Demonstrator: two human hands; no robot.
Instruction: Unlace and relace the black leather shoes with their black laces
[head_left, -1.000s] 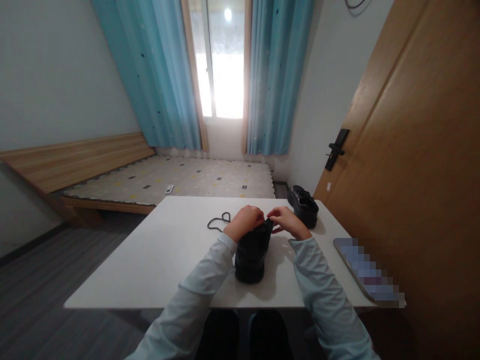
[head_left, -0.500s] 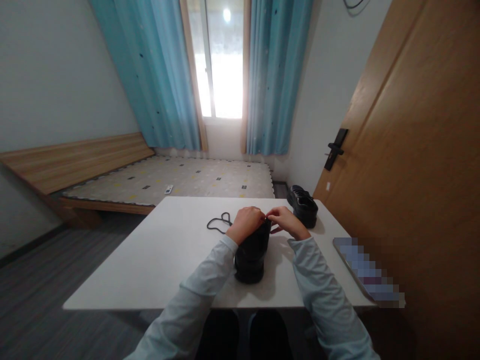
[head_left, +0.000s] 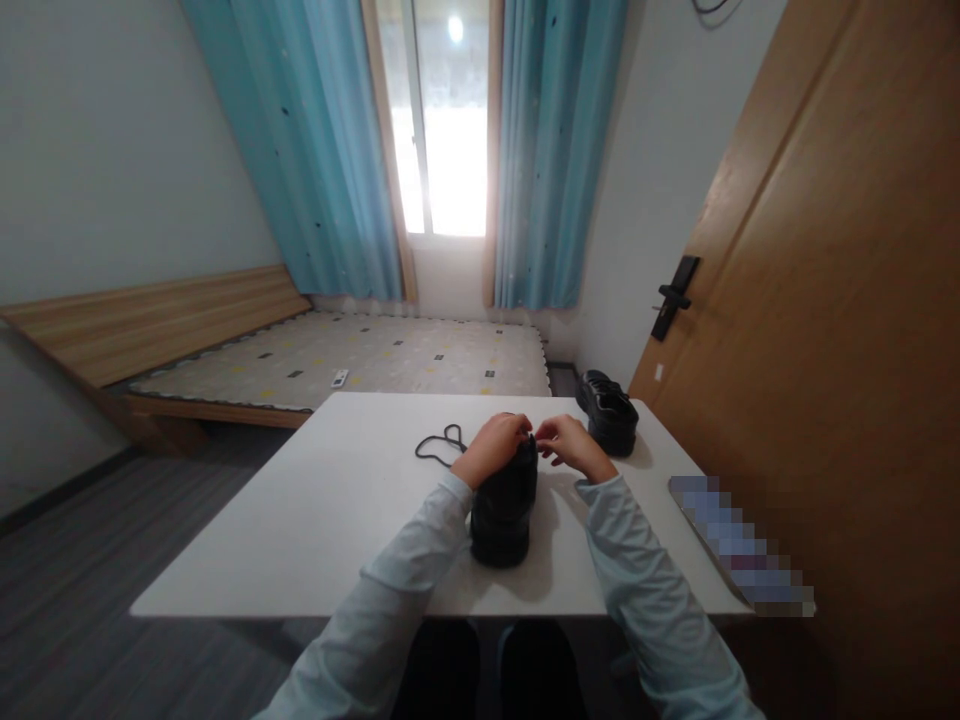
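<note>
A black shoe (head_left: 501, 525) stands upright on the white table (head_left: 300, 520), its heel towards me. My left hand (head_left: 495, 445) lies over the shoe's upper from the left, fingers curled round its top edge; the fingertips are partly hidden. At the shoe's right side is my right hand (head_left: 566, 440), thumb and finger drawn together by the lacing area. What they pinch, if anything, is too small to make out. A dark shoelace (head_left: 435, 455) trails in a loose loop on the table left of my left hand.
A second black shoe (head_left: 611, 415) stands at the table's far right corner. A flat, blurred-out object (head_left: 739, 550) lies along the right edge. Beyond the table is a bed (head_left: 390, 350) with a small white item (head_left: 340, 378) on it. A wooden door (head_left: 825, 350) stands at right.
My right fingertips have come slightly away from the shoe's side and curled in. My left hand stays over the shoe, which has barely moved. The loose lace loop looks the same.
</note>
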